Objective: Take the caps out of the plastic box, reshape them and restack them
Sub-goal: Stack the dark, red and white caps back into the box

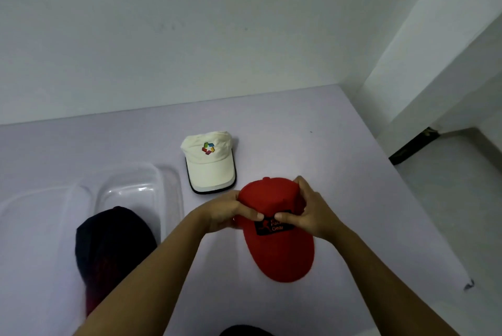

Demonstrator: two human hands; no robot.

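Red cap [282, 254] was being reshaped, left hand [228, 212] and right hand [312, 213] gripping its crown; white cap [209, 166] beyond likely awaited stacking.

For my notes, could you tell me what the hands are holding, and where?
The left hand and right hand grip the red cap by its crown.

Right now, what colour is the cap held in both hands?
Red cap, black front patch; head view.
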